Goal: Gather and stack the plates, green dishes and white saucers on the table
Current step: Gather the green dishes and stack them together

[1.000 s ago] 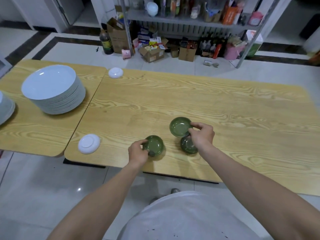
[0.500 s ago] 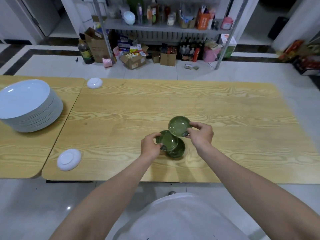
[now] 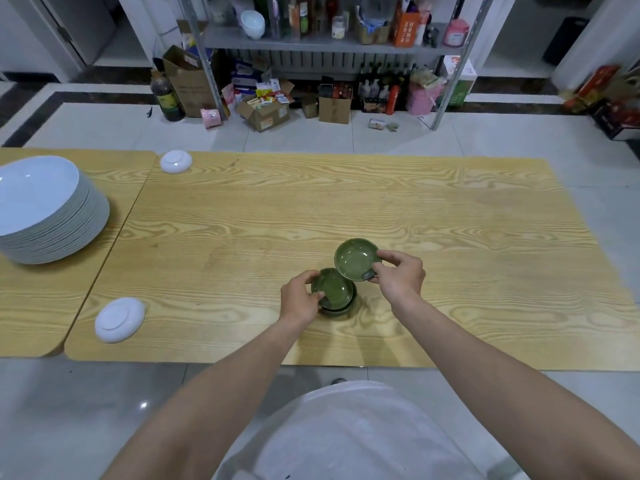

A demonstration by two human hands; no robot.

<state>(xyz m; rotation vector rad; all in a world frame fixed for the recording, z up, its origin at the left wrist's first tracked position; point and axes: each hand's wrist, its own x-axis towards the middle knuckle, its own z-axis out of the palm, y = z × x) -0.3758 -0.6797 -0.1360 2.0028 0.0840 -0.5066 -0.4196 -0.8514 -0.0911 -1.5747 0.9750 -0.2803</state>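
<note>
Your left hand now grips its green dish, newly seated on the bottom dish; your right hand pinches the third dish, due next.

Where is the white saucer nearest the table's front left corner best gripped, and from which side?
Pinch the white saucer across its rim, coming from above. It seems to lie upside down, foot ring up, flat on the table; the low foot gives little hold.
</note>
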